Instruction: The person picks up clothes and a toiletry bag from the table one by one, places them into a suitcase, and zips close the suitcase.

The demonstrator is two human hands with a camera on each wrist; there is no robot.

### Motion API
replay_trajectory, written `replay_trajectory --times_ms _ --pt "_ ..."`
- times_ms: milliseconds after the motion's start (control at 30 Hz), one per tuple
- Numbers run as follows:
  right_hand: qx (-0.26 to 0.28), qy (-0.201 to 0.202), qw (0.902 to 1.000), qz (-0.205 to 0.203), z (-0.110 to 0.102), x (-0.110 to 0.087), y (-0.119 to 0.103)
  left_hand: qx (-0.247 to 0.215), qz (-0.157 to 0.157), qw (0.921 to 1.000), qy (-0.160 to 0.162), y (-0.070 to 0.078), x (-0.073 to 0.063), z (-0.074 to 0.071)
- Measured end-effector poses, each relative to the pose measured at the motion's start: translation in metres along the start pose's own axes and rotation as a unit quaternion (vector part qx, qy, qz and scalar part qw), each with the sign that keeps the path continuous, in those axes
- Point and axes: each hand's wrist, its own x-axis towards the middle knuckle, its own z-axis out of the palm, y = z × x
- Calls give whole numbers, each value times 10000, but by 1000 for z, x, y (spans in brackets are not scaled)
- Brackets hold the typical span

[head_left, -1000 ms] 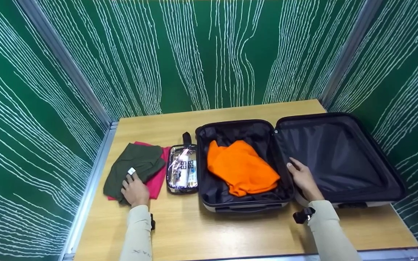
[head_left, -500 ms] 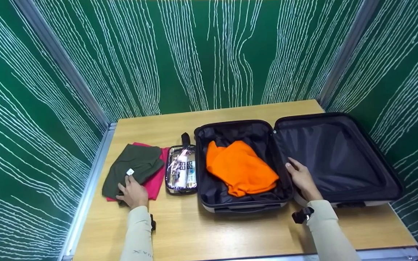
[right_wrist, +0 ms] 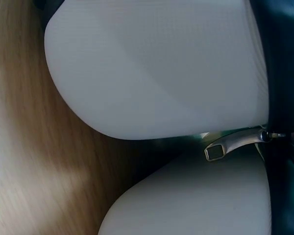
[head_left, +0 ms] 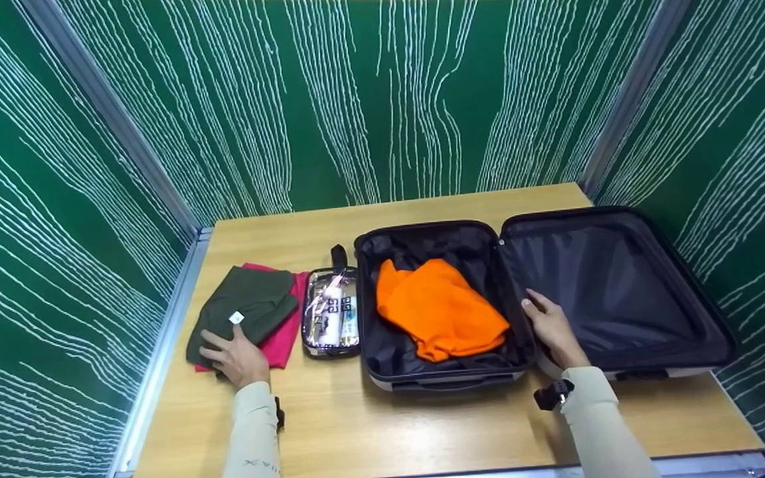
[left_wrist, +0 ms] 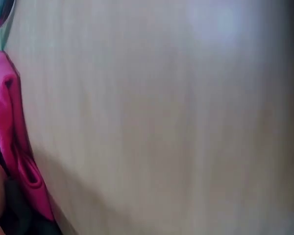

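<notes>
Dark green folded garment (head_left: 256,285) lies on top of a pink one (head_left: 283,342) at the left of the table. My left hand (head_left: 240,358) rests on its near part with the fingers spread, beside a small white square patch (head_left: 236,318). My right hand (head_left: 555,335) touches the rim between the two halves of an opened suitcase (head_left: 449,385), thumb and index finger extended and the other fingers largely hidden. Inside the suitcase's left half sits a crumpled orange garment (head_left: 439,309). In the right wrist view, a zipper pull (right_wrist: 230,144) hangs between the pale shells.
A clear toiletry bag (head_left: 331,312) with tubes and a black strap lies between the garments and the suitcase. The suitcase's lined lid (head_left: 608,285) lies flat at the right. Green patterned walls (head_left: 329,133) close off the back and sides of the wooden table (head_left: 329,425).
My left hand has drawn slightly back toward me and its fingers have spread over the green garment. The right hand stays on the suitcase rim.
</notes>
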Motion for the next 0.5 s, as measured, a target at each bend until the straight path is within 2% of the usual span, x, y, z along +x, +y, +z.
replay_trajectory --times_ms 67,167,367,500 --pt "21 -31 10000 5 0 0 -1 -89 -50 9999 48 0 0 0" --pt "50 -72 10000 30 0 -1 -1 -27 -66 10000 -61 0 1 -2" --pt "83 -50 10000 6 0 -1 -1 447 159 9983 -332 -3 3 -7" --pt "59 -44 10000 34 1 -2 -1 481 253 9977 -395 -5 4 -13"
